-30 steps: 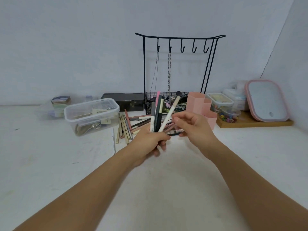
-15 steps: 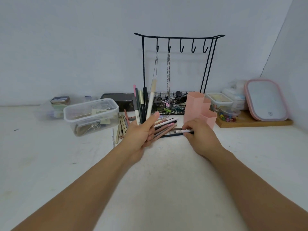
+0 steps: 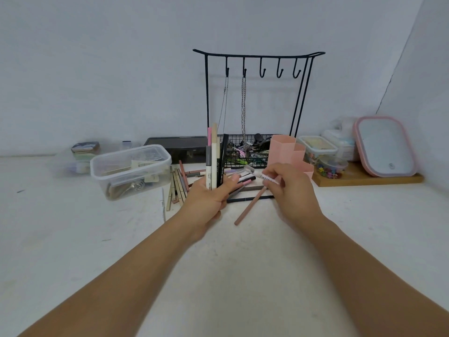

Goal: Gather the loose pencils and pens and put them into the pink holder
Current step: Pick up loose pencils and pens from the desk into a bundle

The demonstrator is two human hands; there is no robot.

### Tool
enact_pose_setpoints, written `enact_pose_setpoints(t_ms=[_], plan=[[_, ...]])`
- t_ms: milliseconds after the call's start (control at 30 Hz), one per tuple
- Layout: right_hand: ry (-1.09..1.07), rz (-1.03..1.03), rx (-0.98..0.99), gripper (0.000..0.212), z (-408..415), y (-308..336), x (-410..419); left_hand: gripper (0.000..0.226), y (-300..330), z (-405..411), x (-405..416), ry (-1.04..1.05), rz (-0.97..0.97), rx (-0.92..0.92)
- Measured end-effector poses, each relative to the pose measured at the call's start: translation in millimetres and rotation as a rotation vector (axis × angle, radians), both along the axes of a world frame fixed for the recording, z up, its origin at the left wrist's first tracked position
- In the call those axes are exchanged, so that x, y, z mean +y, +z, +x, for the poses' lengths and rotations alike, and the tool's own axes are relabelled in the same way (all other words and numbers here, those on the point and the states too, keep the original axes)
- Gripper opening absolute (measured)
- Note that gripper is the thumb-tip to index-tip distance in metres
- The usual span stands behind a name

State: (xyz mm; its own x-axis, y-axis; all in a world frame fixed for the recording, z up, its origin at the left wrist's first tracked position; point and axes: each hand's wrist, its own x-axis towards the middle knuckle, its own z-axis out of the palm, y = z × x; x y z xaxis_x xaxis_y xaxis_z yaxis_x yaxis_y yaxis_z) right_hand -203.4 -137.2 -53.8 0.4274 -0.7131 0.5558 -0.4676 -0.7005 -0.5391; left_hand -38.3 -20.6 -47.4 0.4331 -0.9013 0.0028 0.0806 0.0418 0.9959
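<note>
Pens gathered beside the pink holder
An upright pen bundle is gripped by the left hand; a white pen and brown pencil are pinched by the right hand.

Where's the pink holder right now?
In the head view, the pink holder stands upright right of centre, just behind the right hand, between the black wire basket and the wooden tray.

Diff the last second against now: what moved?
The right hand went down to the loose pile, then lifted a white labelled pen and a tan pencil. The left hand keeps its upright bundle of pens. The pink hexagonal holder is unmoved.
</note>
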Motion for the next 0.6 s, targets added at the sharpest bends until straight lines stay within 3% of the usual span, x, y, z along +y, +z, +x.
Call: enact_pose_setpoints(t_ms=[200,267,367,433,533,600], plan=[[0.09,0.051,0.124,0.021,11.4,-9.6,7.6,0.021,-0.2,-4.2,2.0,-0.071,-0.033,0.01],[0.102,0.058,0.072,0.019,13.4,-11.0,7.5,0.026,-1.6,-3.7,1.6,-0.082,-0.042,0.005],[0.098,0.204,-0.113,0.016,12.4,-6.2,8.3,0.02,-2.0,-2.4,1.6,-0.077,-0.045,0.015],[0.139,0.442,-0.34,0.017,11.5,1.8,9.4,0.028,-2.2,-0.8,1.4,-0.076,-0.048,0.016],[0.33,0.838,-0.665,0.013,11.3,19.3,17.8,0.018,-3.3,-2.6,1.9,-0.107,-0.051,-0.022],[0.455,0.946,-0.732,0.01,11.6,25.8,24.8,0.017,-4.2,-5.2,2.3,-0.121,-0.048,-0.035]])
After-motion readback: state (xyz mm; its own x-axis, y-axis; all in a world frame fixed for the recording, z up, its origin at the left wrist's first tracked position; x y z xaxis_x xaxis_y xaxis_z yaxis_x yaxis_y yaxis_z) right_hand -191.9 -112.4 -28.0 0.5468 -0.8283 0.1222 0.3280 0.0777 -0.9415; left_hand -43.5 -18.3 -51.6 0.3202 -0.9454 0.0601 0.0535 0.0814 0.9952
